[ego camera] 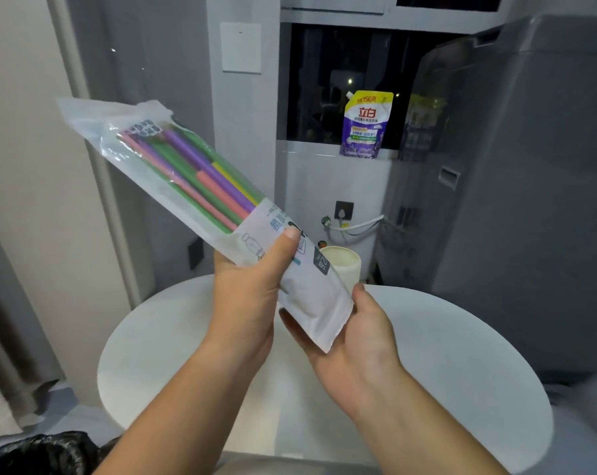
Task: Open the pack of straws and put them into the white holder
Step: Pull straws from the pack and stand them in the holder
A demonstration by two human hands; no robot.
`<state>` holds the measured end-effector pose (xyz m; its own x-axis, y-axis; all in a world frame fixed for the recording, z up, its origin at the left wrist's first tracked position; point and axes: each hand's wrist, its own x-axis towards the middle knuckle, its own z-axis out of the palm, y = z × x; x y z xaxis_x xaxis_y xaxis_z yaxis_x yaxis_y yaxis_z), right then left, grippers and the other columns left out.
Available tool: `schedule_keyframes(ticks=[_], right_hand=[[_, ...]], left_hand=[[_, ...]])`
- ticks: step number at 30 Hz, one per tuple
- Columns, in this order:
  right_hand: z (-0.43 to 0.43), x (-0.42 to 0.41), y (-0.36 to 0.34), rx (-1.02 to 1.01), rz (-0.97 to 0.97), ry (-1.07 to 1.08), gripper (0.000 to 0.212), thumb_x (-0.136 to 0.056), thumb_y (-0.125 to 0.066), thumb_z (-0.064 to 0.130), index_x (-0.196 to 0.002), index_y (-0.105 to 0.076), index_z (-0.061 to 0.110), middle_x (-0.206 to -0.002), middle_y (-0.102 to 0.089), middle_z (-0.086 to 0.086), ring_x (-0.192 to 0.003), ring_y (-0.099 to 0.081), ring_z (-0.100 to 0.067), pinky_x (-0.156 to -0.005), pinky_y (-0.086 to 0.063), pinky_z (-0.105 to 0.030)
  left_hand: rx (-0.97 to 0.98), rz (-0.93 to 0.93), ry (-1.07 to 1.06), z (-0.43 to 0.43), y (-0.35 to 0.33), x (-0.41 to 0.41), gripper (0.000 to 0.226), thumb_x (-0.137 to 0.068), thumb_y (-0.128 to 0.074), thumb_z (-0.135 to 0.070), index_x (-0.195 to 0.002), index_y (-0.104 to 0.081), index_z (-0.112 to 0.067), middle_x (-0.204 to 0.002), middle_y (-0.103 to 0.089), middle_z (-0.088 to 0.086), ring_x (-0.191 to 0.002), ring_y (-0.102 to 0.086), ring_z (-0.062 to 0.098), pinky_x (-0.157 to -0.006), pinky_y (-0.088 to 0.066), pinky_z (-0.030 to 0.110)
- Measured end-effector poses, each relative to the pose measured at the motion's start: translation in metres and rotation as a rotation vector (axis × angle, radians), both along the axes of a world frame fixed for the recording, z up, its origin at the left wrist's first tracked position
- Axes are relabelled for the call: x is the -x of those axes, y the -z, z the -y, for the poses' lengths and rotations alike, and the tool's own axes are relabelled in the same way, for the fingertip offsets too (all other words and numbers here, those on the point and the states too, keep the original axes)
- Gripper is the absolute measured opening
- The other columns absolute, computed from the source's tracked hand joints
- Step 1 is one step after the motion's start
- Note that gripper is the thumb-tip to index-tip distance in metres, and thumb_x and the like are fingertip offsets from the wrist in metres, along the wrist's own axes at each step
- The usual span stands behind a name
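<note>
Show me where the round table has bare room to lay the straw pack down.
The round table is bare on its whole right half, right of the right hand, and along the left edge beside the left hand. The far middle is crowded: the white holder stands there, behind the straw pack held in both hands.

Couldn't see most of the white holder (345, 265), tucked behind the pack of straws (201, 186) just past the right hand (355, 334). Lower ends of the straws hidden under the printed white part of the pack near the left hand (252, 293). Fingers of both hands buried behind the pack, only thumbs showing. Small print by the left thumb too blurry to read. Dark crinkly thing (39, 454) down left of the left forearm got cut off by the bottom edge, couldn't tell what it was.
</note>
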<state>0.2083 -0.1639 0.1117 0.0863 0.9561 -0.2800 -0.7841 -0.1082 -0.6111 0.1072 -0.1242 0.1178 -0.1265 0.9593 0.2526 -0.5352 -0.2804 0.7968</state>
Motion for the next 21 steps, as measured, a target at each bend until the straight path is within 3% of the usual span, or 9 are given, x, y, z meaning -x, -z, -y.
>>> schedule_keyframes(ticks=[3,7,11,15,19,21], right_hand=[[-0.002,-0.002,0.002,0.027,0.008,0.028,0.048,-0.106,-0.035,0.042,-0.123,-0.070,0.014,-0.112,-0.077,-0.015,-0.107,-0.072,-0.035,-0.104,-0.050,-0.050],[-0.003,-0.005,-0.001,0.039,0.158,0.098,0.042,-0.105,-0.043,0.039,-0.119,-0.070,0.011,-0.107,-0.078,-0.013,-0.104,-0.073,-0.033,-0.100,-0.053,-0.053],[-0.005,-0.010,0.000,-0.025,0.444,0.120,0.033,-0.104,-0.047,0.036,-0.111,-0.069,0.012,-0.092,-0.079,-0.009,-0.083,-0.075,-0.024,-0.073,-0.064,-0.045],[-0.005,-0.015,-0.006,-0.007,0.556,0.086,0.037,-0.104,-0.045,0.042,-0.090,-0.062,0.013,-0.063,-0.070,-0.007,-0.054,-0.062,-0.021,-0.048,-0.052,-0.031],[-0.007,-0.013,-0.003,-0.018,0.764,0.072,0.037,-0.100,-0.049,0.048,-0.097,-0.060,0.013,-0.069,-0.065,-0.004,-0.049,-0.053,-0.017,-0.046,-0.044,-0.027],[-0.007,-0.011,0.002,-0.062,0.834,0.085,0.033,-0.099,-0.054,0.043,-0.099,-0.058,0.010,-0.069,-0.061,-0.003,-0.045,-0.050,-0.014,-0.045,-0.042,-0.026]], left_hand=[[-0.023,-0.018,-0.018,0.002,0.000,-0.004,0.064,-0.078,-0.080,-0.018,-0.136,-0.058,0.000,-0.121,-0.074,0.018,-0.108,-0.074,0.030,-0.088,-0.061,0.038],[-0.002,0.026,-0.041,-0.004,0.000,0.000,0.057,-0.087,-0.079,-0.013,-0.139,-0.057,-0.003,-0.129,-0.070,0.021,-0.117,-0.070,0.035,-0.100,-0.057,0.049],[0.133,0.205,-0.057,-0.012,-0.004,0.008,0.049,-0.092,-0.074,-0.012,-0.138,-0.061,-0.006,-0.129,-0.072,0.018,-0.113,-0.073,0.031,-0.097,-0.059,0.047],[0.263,0.301,-0.028,-0.014,-0.001,0.009,0.042,-0.093,-0.074,-0.018,-0.133,-0.065,-0.009,-0.127,-0.074,0.014,-0.109,-0.075,0.026,-0.095,-0.060,0.049],[0.293,0.327,-0.074,-0.016,0.005,0.011,0.042,-0.094,-0.074,-0.019,-0.134,-0.064,-0.012,-0.127,-0.074,0.012,-0.102,-0.077,0.024,-0.077,-0.065,0.045],[0.295,0.343,-0.102,-0.017,0.007,0.014,0.041,-0.093,-0.074,-0.019,-0.133,-0.064,-0.014,-0.126,-0.075,0.010,-0.100,-0.077,0.022,-0.077,-0.065,0.047]])
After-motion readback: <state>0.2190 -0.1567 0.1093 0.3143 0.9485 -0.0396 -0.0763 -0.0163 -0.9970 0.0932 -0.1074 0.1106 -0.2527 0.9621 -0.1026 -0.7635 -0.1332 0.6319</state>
